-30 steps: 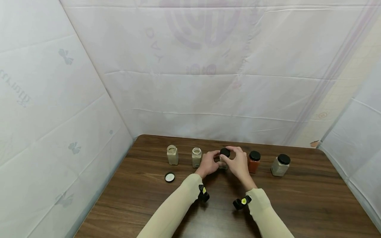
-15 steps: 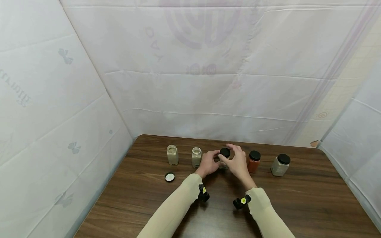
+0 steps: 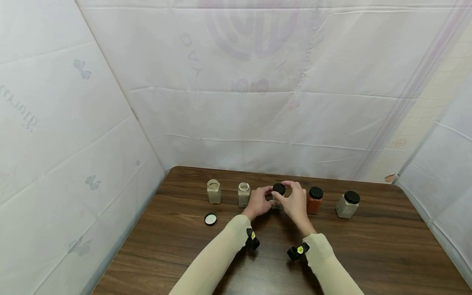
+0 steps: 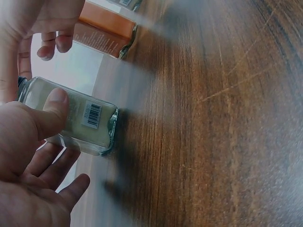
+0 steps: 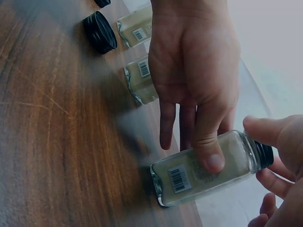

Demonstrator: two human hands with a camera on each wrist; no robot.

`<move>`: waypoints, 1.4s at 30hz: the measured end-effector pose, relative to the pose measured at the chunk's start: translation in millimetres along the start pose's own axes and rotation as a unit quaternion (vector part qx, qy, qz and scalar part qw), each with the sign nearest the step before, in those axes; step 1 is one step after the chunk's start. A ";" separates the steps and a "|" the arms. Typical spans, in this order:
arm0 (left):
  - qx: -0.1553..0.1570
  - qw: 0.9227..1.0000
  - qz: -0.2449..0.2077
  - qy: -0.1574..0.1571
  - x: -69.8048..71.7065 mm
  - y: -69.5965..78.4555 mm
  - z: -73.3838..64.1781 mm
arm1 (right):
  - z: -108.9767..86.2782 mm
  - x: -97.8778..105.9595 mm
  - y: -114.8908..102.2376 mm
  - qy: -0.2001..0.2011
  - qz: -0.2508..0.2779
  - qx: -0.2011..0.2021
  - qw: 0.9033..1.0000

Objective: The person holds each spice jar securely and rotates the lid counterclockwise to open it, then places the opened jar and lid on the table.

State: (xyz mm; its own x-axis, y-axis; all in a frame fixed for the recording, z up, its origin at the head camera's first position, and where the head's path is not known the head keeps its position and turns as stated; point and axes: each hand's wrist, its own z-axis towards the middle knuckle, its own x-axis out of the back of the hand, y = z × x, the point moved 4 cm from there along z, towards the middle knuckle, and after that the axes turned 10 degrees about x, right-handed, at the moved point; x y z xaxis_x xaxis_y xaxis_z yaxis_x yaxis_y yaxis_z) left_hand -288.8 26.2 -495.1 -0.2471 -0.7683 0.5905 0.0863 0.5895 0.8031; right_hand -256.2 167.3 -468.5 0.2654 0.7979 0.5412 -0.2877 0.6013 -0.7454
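A square glass jar of pale powder stands upright on the table in the middle of a row. My left hand grips its body, with the thumb across the glass near a barcode label. My right hand pinches the black jar lid on top between thumb and fingers. The lid still sits on the jar's neck in the right wrist view. To the left are two lidless jars of pale powder, one beside my left hand and one farther left.
A lidded jar of orange-red powder stands just right of my right hand, and a lidded pale jar farther right. A loose black lid lies inside up at the left of the brown table. White cloth walls enclose the table.
My right fingers spread a little off the lid half a second ago and have closed in round it again. My left hand and the jars stay in place.
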 end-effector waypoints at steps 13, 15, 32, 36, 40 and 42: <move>-0.012 1.000 0.011 0.009 -0.2 -0.4 3.1 | 4.5 0.1 3.7 -0.072 0.024 0.036 0.996; -0.013 1.000 0.010 0.007 -0.5 -0.3 3.1 | 5.1 -0.1 3.4 -0.077 0.023 0.036 0.996; 0.001 1.000 0.009 0.001 -0.4 -1.5 2.6 | 1.3 -2.0 -2.4 0.002 0.005 -0.014 1.000; -0.005 1.000 0.013 0.004 0.1 -0.3 1.9 | 1.8 -2.1 -2.8 -0.003 -0.001 -0.008 1.000; -0.011 1.000 0.013 0.007 0.7 0.5 1.4 | 2.1 -2.2 -3.5 -0.019 0.005 0.001 1.000; -0.011 1.000 0.012 0.007 0.7 0.8 1.3 | 2.2 -2.6 -3.8 -0.028 0.010 0.007 1.000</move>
State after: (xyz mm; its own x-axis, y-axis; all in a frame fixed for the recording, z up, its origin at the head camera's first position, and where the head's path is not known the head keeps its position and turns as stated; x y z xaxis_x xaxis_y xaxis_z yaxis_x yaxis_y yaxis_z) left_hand -290.2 26.5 -494.1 -0.2317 -0.7568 0.6112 0.1142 0.6028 0.7897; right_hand -257.8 163.1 -466.2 0.2073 0.8101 0.5484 -0.3044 0.5861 -0.7509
